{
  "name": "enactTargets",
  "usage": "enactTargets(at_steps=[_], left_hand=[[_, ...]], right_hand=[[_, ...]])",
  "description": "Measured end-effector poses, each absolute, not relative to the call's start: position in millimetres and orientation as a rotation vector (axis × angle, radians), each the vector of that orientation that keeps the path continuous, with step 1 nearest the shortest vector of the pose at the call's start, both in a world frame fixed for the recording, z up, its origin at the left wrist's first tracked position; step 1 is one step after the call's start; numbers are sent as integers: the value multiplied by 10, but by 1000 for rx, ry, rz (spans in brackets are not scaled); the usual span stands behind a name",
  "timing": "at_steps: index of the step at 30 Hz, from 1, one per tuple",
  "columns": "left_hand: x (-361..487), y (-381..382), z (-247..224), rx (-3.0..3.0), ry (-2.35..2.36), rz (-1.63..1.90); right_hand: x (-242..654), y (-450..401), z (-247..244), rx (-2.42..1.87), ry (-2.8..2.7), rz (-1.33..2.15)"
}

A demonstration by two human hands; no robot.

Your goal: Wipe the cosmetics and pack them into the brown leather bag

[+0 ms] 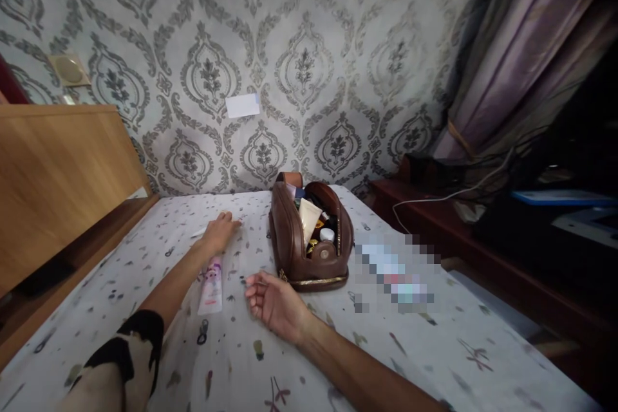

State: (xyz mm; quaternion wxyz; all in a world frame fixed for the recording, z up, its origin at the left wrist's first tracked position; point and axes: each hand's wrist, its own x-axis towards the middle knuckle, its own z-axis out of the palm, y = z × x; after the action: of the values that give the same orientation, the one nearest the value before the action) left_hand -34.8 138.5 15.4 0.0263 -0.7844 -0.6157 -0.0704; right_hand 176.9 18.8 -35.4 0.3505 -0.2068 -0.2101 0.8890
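Note:
My left hand (pixel 221 232) is low over the cloth, its fingers bent down on a thin white stick-like item (pixel 197 232) that lies mostly under it; its exact kind is hidden. Just below that wrist lies a pink and white squeeze tube (pixel 211 286) with a cartoon print. A brown leather toiletry bag (pixel 313 273) stands unzipped to the right of it. Inside show a cream-coloured tube (pixel 309 219), a white-lidded jar (pixel 327 235) and other small items. My right hand (pixel 277 306) rests palm up in front of the bag, fingers loosely curled and apart, holding nothing.
A printed white cloth (pixel 241 360) covers the surface. A blurred-out flat item (pixel 393 273) lies right of the bag. Wooden furniture (pixel 67 180) borders the left; a dark red ledge (pixel 391 206) with a white cable (pixel 449 196) borders the right. Patterned wallpaper rises behind.

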Motion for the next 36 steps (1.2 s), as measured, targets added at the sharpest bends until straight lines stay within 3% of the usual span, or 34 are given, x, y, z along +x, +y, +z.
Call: enactTargets(at_steps=[5,11,19,23,29,36], left_hand=[[-298,1441,125,-2360,-1904,17],[-296,1411,151,-2259,-1999,19],[-202,847,267,-2322,-1907,-369],[-6,158,119,-2426,-1529,-767],[193,-406,36,-2432,-1091,-712],[292,-425,155,-2423,-1004,-863]], right_hand=[[1809,180,-382,-479,-564,2312],[1790,183,-394,-481,-567,2312],[1797,159,-381,-483,-636,2177],[1755,165,-380,-472,-558,2114],[1747,131,-295,-475,-611,2089],[1772,102,-253,-538,-613,2087]])
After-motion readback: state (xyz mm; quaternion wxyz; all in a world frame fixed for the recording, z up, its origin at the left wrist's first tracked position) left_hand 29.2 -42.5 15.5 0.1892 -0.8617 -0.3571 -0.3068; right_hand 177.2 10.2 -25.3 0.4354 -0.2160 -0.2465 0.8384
